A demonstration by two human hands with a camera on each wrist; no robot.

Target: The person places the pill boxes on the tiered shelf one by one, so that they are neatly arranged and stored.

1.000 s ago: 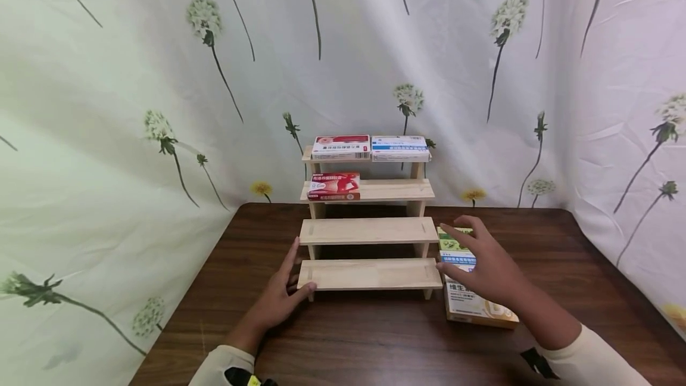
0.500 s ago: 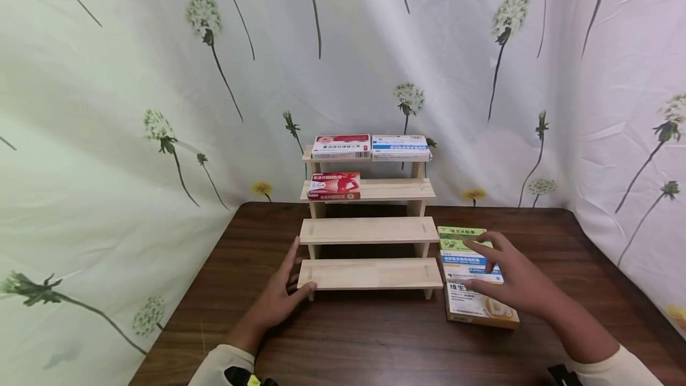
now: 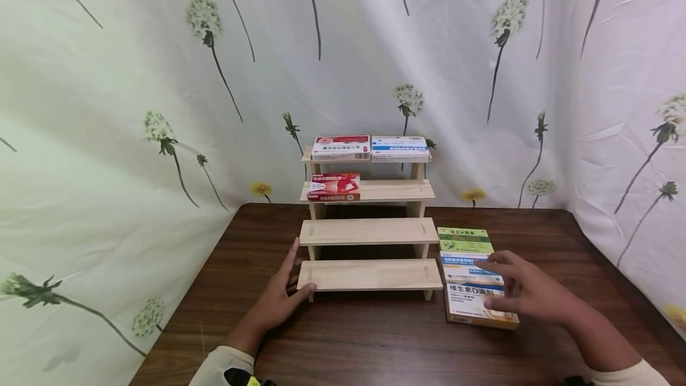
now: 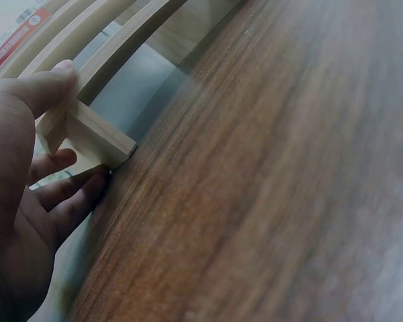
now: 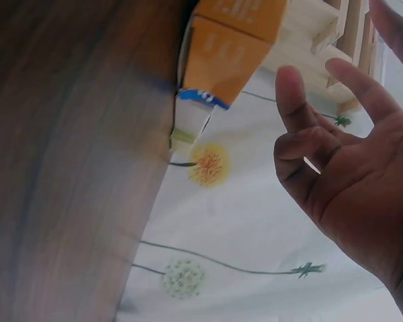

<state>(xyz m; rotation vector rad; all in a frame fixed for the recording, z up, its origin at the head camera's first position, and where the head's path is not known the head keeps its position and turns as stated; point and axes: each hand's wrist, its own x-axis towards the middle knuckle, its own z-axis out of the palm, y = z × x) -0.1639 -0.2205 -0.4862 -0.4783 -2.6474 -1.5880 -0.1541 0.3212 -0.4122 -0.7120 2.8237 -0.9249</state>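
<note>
A stepped wooden display shelf [image 3: 370,274] stands on the table. My left hand [image 3: 280,298] grips its lower left end, the thumb on the bottom plank [image 4: 131,41] and the fingers beside the leg. My right hand [image 3: 530,290] hovers with fingers loosely bent over a row of medicine boxes right of the shelf, nothing held. From back to front these are a green box [image 3: 464,239], a blue-and-white box [image 3: 461,267] and a white-and-orange box [image 3: 471,305]. The right wrist view shows the orange side of the front box [image 5: 221,60], apart from the hand.
On the top step lie a red-and-white box [image 3: 341,148] and a blue-and-white box [image 3: 401,149]. A red box [image 3: 334,187] lies at the left of the step below. Behind the brown table [image 3: 370,344] hangs a dandelion-print cloth [image 3: 343,76].
My right hand has moved from the shelf's right end rightward and toward me, over the medicine boxes, uncovering more of them. The left hand and the shelf have stayed in place.
</note>
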